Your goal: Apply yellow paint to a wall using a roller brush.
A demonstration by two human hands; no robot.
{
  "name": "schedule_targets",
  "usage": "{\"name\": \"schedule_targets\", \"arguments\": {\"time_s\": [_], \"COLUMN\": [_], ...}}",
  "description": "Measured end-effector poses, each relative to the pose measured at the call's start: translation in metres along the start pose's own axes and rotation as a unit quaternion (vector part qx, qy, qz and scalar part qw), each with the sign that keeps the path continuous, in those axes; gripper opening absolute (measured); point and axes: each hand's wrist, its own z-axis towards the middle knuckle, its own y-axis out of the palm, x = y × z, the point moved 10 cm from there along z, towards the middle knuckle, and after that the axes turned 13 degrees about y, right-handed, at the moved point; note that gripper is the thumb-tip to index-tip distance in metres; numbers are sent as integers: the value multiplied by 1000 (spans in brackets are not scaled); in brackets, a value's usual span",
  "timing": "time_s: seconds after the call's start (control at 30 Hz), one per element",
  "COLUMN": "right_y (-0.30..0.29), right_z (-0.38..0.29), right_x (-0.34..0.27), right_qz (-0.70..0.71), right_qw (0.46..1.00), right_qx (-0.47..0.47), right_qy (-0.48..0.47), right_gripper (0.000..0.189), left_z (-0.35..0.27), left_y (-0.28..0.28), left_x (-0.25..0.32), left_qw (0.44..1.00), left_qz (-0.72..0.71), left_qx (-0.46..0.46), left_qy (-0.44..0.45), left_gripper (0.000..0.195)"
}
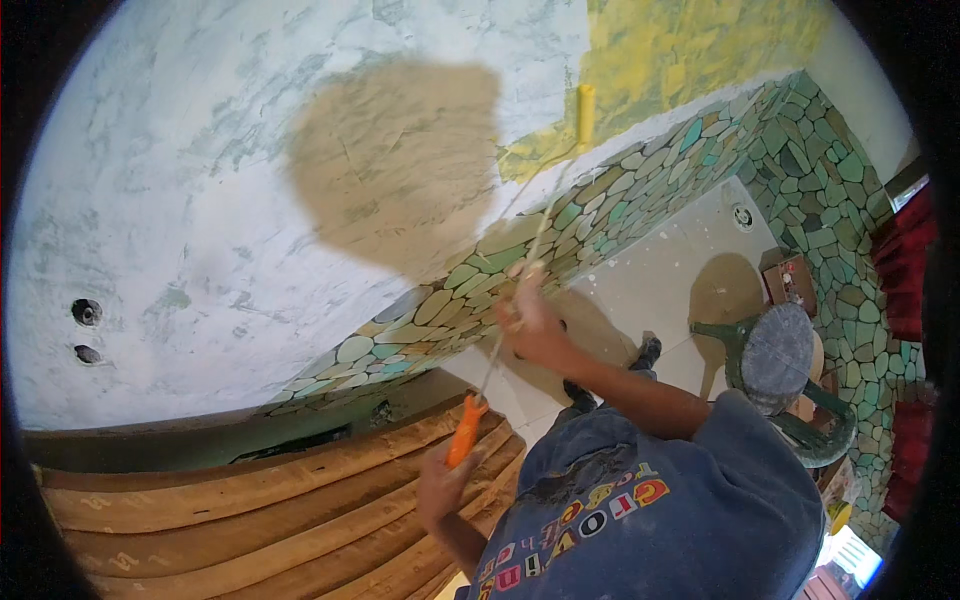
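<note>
My left hand [444, 484] is closed around the orange handle [465, 431] of a long-handled paint roller, low in the view. Farther up the thin rod [541, 225], my right hand [531, 326] grips it. At the rod's far end, the yellow paint roller cover [586, 114] rests at the wall, by the edge between yellow paint [675, 45] and the whitish wall surface [187, 225]. Beneath the yellow patch runs a whitish strip, then a band of green and tan stone cladding [480, 281].
Long brown padded folds [262, 510] lie at lower left. A green plastic chair [814, 442] bearing a round grey-topped object [776, 356] stands right, near a small box [791, 283]. Tiled floor [660, 247] borders the stone cladding. Two wall holes [87, 312] show at left.
</note>
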Motion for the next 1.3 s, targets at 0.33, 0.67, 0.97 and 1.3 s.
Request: {"name": "schedule_targets", "arguments": {"time_s": [0.33, 0.67, 0.97, 1.3], "right_y": [115, 62, 130, 88], "right_z": [-92, -48, -93, -73], "right_x": [-41, -20, -31, -31], "right_qz": [47, 71, 33, 36], "right_qw": [977, 987, 969, 991], "right_qx": [-184, -147, -243, -127], "right_qy": [-100, -3, -18, -21], "right_gripper": [68, 52, 48, 32], "left_z": [-127, -94, -141, -113], "left_y": [-58, -33, -62, -52], "left_x": [10, 42, 12, -5], "left_qw": [989, 987, 974, 984], "left_qz": [-46, -94, -126, -103], "left_qx": [136, 127, 186, 140], "left_qy": [-25, 31, 35, 29], "left_gripper": [19, 21, 29, 24]}}
